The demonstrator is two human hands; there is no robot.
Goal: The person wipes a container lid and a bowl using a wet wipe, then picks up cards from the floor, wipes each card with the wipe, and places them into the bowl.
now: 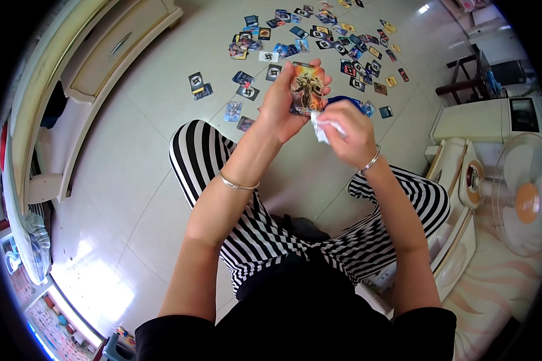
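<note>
In my left hand (278, 103) lies a trading card (307, 87) with a golden armoured figure on it, face up, fingers curled round its edges. My right hand (349, 133) is closed on a crumpled white tissue (320, 127). The tissue's top reaches the card's lower edge. Just behind my right hand a dark blue thing (345, 99) shows in part; its kind is hidden. Many loose cards (244, 45) are spread over the floor beyond my hands, some face up, others showing a black-and-white swirl.
My crossed legs in striped trousers (202, 156) sit on the tiled floor (144, 162). A cream cabinet with a drawer (120, 45) stands at the left. On the right are a fan (526, 201), a cream appliance (473, 123) and a dark wooden stool (461, 81).
</note>
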